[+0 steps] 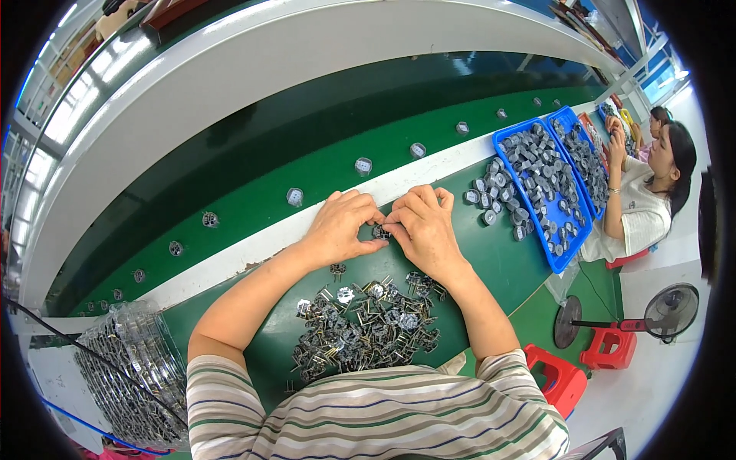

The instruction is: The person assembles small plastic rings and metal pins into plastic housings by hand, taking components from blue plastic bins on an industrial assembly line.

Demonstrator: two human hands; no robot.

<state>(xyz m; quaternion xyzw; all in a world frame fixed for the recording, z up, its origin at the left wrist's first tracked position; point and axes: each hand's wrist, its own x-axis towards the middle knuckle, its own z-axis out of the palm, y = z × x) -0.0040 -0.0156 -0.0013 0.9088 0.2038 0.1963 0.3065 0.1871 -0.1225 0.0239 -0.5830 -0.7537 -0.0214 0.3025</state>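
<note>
My left hand [343, 228] and my right hand [424, 230] meet over the green table near the white ledge. Between their fingertips is a small dark plug part [379, 231], pinched from both sides. The fingers cover most of it. Just below my left hand, a single similar part [338, 270] lies on the table. Closer to my body is a heap of dark plug parts with metal pins [368, 326], lying at all angles between my forearms.
Beyond the white ledge [230, 245], a green belt carries spaced round pieces [363, 165]. Blue trays [553, 264] of grey round housings stand to the right, with loose housings [491, 192] beside them. Bagged pin parts [134, 368] sit at left. A co-worker [652, 184] sits at right.
</note>
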